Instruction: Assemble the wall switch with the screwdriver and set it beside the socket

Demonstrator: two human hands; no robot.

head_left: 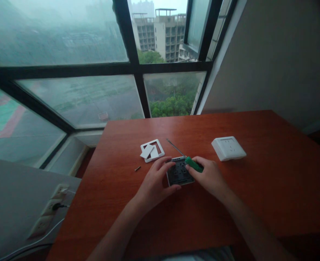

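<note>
My right hand (207, 173) is closed around the green handle of a screwdriver (194, 164), whose metal shaft points away to the upper left. Under that handle lies a dark square wall switch module (179, 173) with a pale edge, its inner details too small to read. With thumb and fingers curved around the left side of the module, my left hand (157, 179) grips it on the tabletop. Just beyond my left hand are a white square frame (160, 144) and two white cover plates (147, 151) resting on it. A small screw (137, 168) lies left of them.
A white wall socket box (228, 148) stands on the right of the reddish wooden table (257, 203). Windows with dark frames (173, 67) rise behind the table. Wall outlets (49, 206) with plugged-in cables are low at the left.
</note>
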